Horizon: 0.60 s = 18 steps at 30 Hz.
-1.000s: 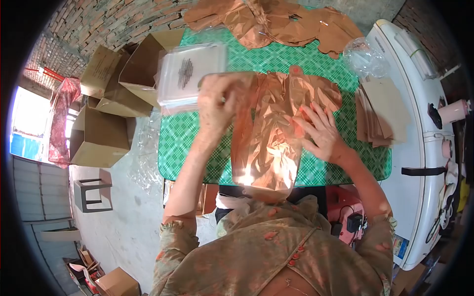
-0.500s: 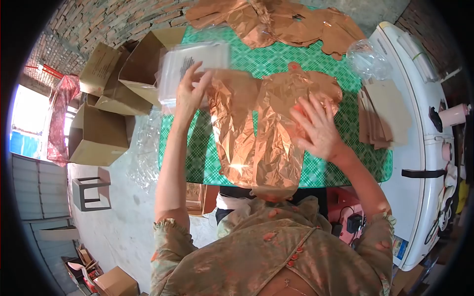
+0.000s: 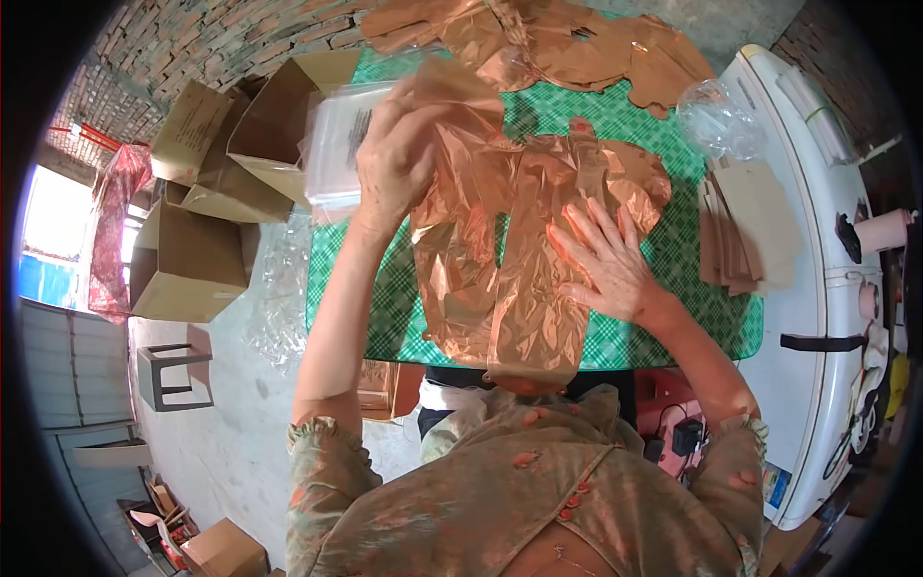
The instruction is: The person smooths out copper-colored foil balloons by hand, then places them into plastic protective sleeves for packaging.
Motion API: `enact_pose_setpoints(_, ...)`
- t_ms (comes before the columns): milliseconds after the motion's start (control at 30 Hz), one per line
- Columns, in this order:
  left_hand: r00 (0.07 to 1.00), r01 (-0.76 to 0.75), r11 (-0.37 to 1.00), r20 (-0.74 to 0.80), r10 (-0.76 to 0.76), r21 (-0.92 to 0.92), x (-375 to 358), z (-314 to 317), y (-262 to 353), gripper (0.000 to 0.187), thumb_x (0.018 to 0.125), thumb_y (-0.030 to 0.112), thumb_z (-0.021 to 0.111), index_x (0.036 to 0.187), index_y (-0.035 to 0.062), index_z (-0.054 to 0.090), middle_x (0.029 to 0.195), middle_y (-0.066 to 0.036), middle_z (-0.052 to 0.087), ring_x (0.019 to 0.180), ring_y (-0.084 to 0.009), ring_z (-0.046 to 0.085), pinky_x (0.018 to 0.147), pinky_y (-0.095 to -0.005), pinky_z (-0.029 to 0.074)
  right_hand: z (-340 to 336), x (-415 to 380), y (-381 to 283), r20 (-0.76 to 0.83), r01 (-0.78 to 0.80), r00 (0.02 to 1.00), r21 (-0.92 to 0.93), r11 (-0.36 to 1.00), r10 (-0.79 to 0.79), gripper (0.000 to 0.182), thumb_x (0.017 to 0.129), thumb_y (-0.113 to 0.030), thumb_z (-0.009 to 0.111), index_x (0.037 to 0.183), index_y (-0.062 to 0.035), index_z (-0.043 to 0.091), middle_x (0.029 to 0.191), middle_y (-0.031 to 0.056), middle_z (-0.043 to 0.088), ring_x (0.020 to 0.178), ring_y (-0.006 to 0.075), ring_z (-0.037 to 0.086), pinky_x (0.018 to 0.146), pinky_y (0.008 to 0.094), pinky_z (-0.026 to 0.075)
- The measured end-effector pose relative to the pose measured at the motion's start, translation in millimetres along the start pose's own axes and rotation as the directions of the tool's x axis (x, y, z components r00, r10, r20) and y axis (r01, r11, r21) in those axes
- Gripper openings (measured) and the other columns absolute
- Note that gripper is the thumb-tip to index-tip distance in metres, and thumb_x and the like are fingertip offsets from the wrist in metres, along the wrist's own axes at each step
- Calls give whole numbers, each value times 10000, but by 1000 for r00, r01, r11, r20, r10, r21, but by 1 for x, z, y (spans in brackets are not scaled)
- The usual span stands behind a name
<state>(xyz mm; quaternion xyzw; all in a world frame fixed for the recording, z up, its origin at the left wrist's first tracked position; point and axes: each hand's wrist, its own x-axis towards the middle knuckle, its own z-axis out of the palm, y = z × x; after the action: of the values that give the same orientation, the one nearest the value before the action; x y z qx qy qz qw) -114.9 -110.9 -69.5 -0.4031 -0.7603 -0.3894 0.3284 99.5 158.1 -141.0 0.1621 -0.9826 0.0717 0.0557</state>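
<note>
A crinkled, shiny copper-coloured foil piece (image 3: pixel 538 250) lies on the green patterned table (image 3: pixel 385 308), its lower end at the table's near edge. The fingers of my left hand (image 3: pixel 394 159) are closed on its upper left part, which is lifted and blurred by motion. My right hand (image 3: pixel 611 264) rests flat on the foil's right side, fingers spread. Just behind my left hand sits a stack of clear plastic bags (image 3: pixel 336 144).
More copper foil pieces (image 3: pixel 538 48) lie along the table's far edge. Flat cardboard sheets (image 3: pixel 760 221) and a clear plastic bundle (image 3: pixel 721 115) are at the right, beside a white fridge (image 3: pixel 798 288). Open cardboard boxes (image 3: pixel 197 264) stand left.
My left hand has gone from open fingers to a closed grip, raising the foil's upper left part. My right hand has slid slightly left and down on the foil.
</note>
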Motion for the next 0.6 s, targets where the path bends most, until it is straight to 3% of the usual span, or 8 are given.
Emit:
enact_pose_setpoints(33, 1000, -23, 1000, -8, 23, 16, -4, 1, -2, 457, 751, -83, 630, 1170, 75, 722, 1214, -144, 669, 1259, -373, 588, 998, -417, 514, -1, -1, 0, 4, -3, 1000, 0, 1000, 3, 805, 901, -564, 645, 1577, -220, 376, 1650, 136, 269, 1535, 394, 169, 1209, 669, 74)
enact_pose_setpoints(67, 987, 162, 981, 0, -163, 102, -17, 3, -19, 477, 797, -46, 640, 1266, 37, 663, 1290, -195, 633, 1318, -396, 540, 1051, -436, 483, -1, 1, -1, 5, -2, 1000, -1, 1000, 2, 805, 901, -563, 645, 1576, -217, 377, 1650, 135, 269, 1535, 394, 171, 1209, 669, 73)
enact_pose_setpoints(167, 940, 317, 909, 40, -340, 269, -44, 13, -60, 469, 867, 51, 675, 1333, 27, 624, 1383, -196, 592, 1332, -345, 546, 1079, -420, 462, 0, 1, 1, 41, -3, 999, 15, 1000, 3, 837, 900, -553, 635, 1595, -196, 336, 1676, 148, 203, 1554, 391, 114, 1219, 643, 20)
enact_pose_setpoints(200, 941, 288, 921, 100, -323, 264, -47, 10, -61, 493, 891, 158, 719, 1350, 18, 607, 1400, -198, 583, 1355, -372, 514, 1096, -448, 443, -1, 2, 1, 45, -6, 999, 2, 1000, 6, 835, 902, -554, 631, 1596, -195, 335, 1676, 149, 204, 1553, 390, 119, 1218, 644, 23)
enact_pose_setpoints(300, 954, 163, 887, 160, -253, 431, -57, 7, -60, 503, 903, 228, 727, 1349, 27, 612, 1418, -194, 570, 1389, -405, 463, 1119, -487, 413, -3, 7, 0, 64, -12, 998, -25, 1000, 14, 830, 910, -561, 615, 1597, -192, 332, 1675, 151, 206, 1551, 388, 134, 1218, 646, 30)
enact_pose_setpoints(333, 950, 174, 902, 174, -259, 394, -55, 1, -48, 544, 914, 291, 727, 1383, 53, 590, 1468, -186, 526, 1428, -419, 406, 1158, -518, 358, -5, 9, 1, 72, -14, 997, -31, 999, 16, 828, 913, -565, 609, 1597, -191, 331, 1675, 151, 207, 1550, 388, 140, 1217, 646, 34)
enact_pose_setpoints(467, 920, 4, 959, 375, -115, 284, -73, -20, -3, 588, 924, 304, 716, 1438, 81, 538, 1534, -173, 450, 1468, -379, 363, 1209, -520, 276, -4, 17, 6, 70, -20, 997, -24, 999, 22, 854, 885, -515, 659, 1595, -172, 328, 1670, 152, 217, 1545, 384, 162, 1218, 647, 47)
enact_pose_setpoints(600, 819, -15, 972, 561, -124, 236, -116, -37, 40, 573, 943, 319, 689, 1428, 53, 544, 1527, -167, 470, 1469, -353, 374, 1215, -514, 269, -4, 18, 8, -50, 37, 998, -126, 991, -43, 825, 870, -516, 689, 1560, -176, 390, 1616, 135, 318, 1495, 364, 273, 1146, 655, 225)
